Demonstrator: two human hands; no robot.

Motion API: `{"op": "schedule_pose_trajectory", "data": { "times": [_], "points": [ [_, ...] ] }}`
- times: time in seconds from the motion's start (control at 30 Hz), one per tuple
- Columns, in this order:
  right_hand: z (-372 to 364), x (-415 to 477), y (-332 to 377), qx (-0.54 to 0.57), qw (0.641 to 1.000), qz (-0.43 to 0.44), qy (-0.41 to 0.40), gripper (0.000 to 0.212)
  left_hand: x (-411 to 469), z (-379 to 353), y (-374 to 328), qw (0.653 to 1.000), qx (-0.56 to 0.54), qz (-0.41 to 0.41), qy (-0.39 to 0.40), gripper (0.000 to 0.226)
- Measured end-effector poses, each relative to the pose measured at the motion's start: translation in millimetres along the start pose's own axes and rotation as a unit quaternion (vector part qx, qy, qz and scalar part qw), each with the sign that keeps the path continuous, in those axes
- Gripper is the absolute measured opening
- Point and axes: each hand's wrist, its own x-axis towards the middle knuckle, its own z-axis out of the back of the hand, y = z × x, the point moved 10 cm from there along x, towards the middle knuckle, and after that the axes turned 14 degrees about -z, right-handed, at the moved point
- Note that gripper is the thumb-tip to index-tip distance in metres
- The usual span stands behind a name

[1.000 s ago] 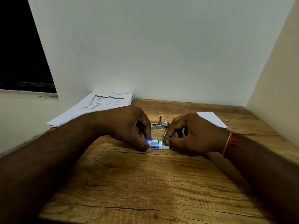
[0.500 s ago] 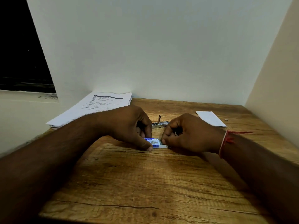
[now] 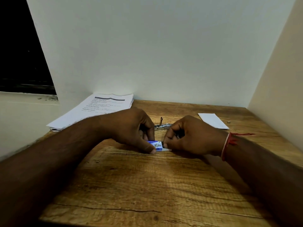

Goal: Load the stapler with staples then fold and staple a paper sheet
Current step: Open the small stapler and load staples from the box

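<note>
A small blue staple box (image 3: 156, 145) lies on the wooden table (image 3: 147, 185) near its middle. My left hand (image 3: 131, 128) pinches the box's left end between thumb and fingers. My right hand (image 3: 191, 136) grips the white inner tray at the box's right end, which pokes out a little. Just behind the hands lies the metal stapler (image 3: 162, 125), opened, with one part sticking up. A small folded white paper (image 3: 213, 120) rests at the back right.
A stack of printed sheets (image 3: 96, 110) sits at the back left corner, overhanging the table edge. A tiny metal bit (image 3: 228, 122) lies right of the folded paper. White walls close in behind and to the right.
My right hand has slid left toward the box, and less of the white tray shows now. My left hand has held the box in place.
</note>
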Motion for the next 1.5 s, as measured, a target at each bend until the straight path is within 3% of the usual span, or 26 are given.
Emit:
{"op": "schedule_pose_trajectory", "data": {
  "times": [0.23, 0.33, 0.57, 0.7, 0.8, 0.97, 1.17, 1.37, 1.5],
  "points": [
    [-1.2, 2.3, -2.1, -0.023, 1.0, -0.008, 0.012, 0.008, 0.2, -0.7, -0.3, 1.0, 0.003, 0.004, 0.007, 0.027],
    [12.8, 0.3, -1.4, -0.008, 1.0, 0.008, -0.025, 0.009, 0.3, 0.3, -0.2, 1.0, 0.009, 0.004, 0.004, 0.029],
    [32.1, 1.0, -0.5, 0.131, 0.987, 0.031, -0.089, 0.005, -0.9, 1.5, -1.1, 1.0, 0.019, -0.002, 0.0, 0.033],
    [35.4, -3.3, 2.9, 0.171, 0.975, 0.06, -0.129, 0.013, 1.1, 17.0, -4.1, 0.994, 0.019, -0.016, -0.104, 0.036],
    [39.1, -3.5, 2.0, 0.204, 0.963, 0.08, -0.159, 0.019, 1.2, 26.8, -3.2, 0.979, -0.062, -0.022, -0.193, 0.029],
    [47.3, -11.7, 7.2, 0.164, 0.951, 0.121, -0.231, 0.014, 3.8, 16.8, 2.0, 0.94, -0.228, -0.024, -0.254, 0.015],
    [50.5, -10.1, 2.5, 0.185, 0.947, 0.097, -0.243, 0.016, 2.5, 14.1, 8.8, 0.89, -0.339, -0.014, -0.303, 0.015],
    [44.2, -2.0, -8.6, 0.292, 0.938, 0.065, -0.175, 0.017, 1.8, 20.9, 15.0, 0.902, -0.279, -0.017, -0.329, 0.014],
    [43.6, 1.2, -11.7, 0.297, 0.937, 0.062, -0.173, 0.017, 2.4, 21.0, 14.8, 0.911, -0.244, -0.023, -0.332, 0.015]
  ]
}}
